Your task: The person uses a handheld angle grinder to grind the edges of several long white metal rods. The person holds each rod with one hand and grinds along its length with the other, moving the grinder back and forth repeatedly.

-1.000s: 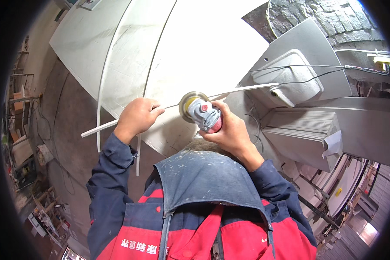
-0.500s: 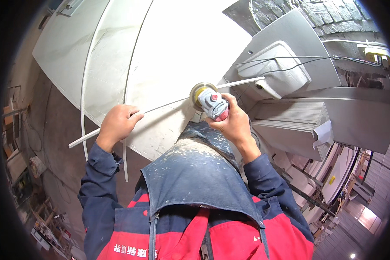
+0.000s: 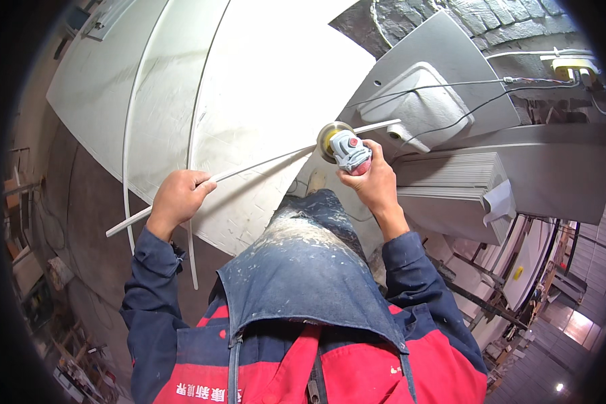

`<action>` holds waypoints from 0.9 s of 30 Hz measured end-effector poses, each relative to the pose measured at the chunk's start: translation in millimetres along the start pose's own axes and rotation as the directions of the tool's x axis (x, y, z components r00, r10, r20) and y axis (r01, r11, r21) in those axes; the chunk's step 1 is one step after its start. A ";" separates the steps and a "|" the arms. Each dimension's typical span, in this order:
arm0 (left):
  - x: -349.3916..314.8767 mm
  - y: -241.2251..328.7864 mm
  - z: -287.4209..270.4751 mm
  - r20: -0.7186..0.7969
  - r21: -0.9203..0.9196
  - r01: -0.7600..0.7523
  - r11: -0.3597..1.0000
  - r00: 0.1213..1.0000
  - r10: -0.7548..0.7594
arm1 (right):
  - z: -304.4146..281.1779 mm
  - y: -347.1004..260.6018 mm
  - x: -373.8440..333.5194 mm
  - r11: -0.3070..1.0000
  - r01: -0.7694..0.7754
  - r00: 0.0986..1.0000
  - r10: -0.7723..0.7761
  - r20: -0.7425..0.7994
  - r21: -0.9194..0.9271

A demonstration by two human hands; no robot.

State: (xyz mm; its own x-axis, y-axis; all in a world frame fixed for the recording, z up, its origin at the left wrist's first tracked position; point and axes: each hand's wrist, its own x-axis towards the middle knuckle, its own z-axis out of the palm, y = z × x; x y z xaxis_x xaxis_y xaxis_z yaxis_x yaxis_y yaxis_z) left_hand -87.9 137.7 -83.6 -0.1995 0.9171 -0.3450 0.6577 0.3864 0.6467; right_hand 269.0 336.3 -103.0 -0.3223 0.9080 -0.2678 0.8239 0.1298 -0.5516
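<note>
My left hand (image 3: 176,198) is closed around a long, thin white strip (image 3: 262,163) near its left end. The strip slants up to the right across the edge of a large white panel (image 3: 249,87). In my right hand (image 3: 374,183) is a small grey and red angle grinder (image 3: 349,152), gripped by its body. Its round disc (image 3: 334,140), yellowish at the middle, lies over the strip toward the strip's right end; whether the two touch I cannot tell. Two more white strips (image 3: 133,101) lie lengthwise on the panel and hang past its near edge.
A pale moulded basin (image 3: 421,104) rests on a grey sheet at the upper right, with dark cables running over it. A yellow and white power socket (image 3: 575,69) is at the far right. Below the basin stands a stack of white slabs (image 3: 451,176).
My right hand and the grinder have moved to the right along the strip. The left hand still holds the strip in nearly the same place. The view has shifted slightly.
</note>
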 end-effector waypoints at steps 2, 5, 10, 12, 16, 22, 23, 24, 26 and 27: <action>0.4 -0.8 -0.7 0.010 0.015 0.004 1.000 1.000 -0.004 | -2.0 2.3 0.6 1.000 -0.015 1.000 0.015 -0.020 0.020; -2.0 -7.0 -3.9 -0.004 0.039 -0.015 0.999 1.000 0.015 | -6.9 -1.6 -4.3 0.999 -0.012 0.999 0.014 -0.043 0.033; -21.9 -10.2 -26.5 0.027 0.063 0.059 0.996 0.998 -0.061 | 3.4 -39.4 -39.9 0.985 0.150 0.981 -0.159 0.108 0.086; -34.5 -11.5 -36.1 0.027 0.064 0.076 0.995 0.997 -0.077 | 13.7 -57.7 -50.9 0.964 0.208 0.949 -0.239 0.205 0.163; -51.9 -13.6 -52.9 0.038 0.068 0.104 0.992 0.994 -0.107 | 26.2 -65.8 -51.9 0.950 0.228 0.928 -0.279 0.249 0.214; -57.2 -24.8 -49.1 -0.006 0.060 0.065 0.996 0.998 -0.064 | 20.3 -36.5 -33.1 0.982 0.167 0.975 -0.178 0.131 0.094; -56.7 -27.3 -48.8 -0.009 0.063 0.051 0.997 0.999 -0.050 | 17.4 -32.0 -29.9 0.986 0.145 0.980 -0.153 0.124 0.077; -56.0 -29.5 -48.7 -0.012 0.068 0.036 0.997 0.999 -0.036 | 14.1 -27.9 -26.7 0.991 0.122 0.985 -0.128 0.117 0.061; -54.8 -31.8 -47.3 -0.012 0.051 0.034 0.998 0.999 -0.033 | 9.0 -23.1 -20.5 0.996 0.086 0.990 -0.089 0.108 0.035; -54.2 -31.3 -47.3 -0.008 0.031 0.042 0.999 0.999 -0.042 | 6.1 -21.1 -17.9 0.997 0.072 0.992 -0.074 0.103 0.025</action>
State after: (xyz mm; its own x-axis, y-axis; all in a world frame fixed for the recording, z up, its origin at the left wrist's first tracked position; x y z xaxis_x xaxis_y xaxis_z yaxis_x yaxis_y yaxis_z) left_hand -132.0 80.5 -52.9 -0.2325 0.9011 -0.3661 0.6709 0.4211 0.6104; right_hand 254.5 315.0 -91.4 -0.4289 0.8499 -0.3060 0.7865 0.1847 -0.5893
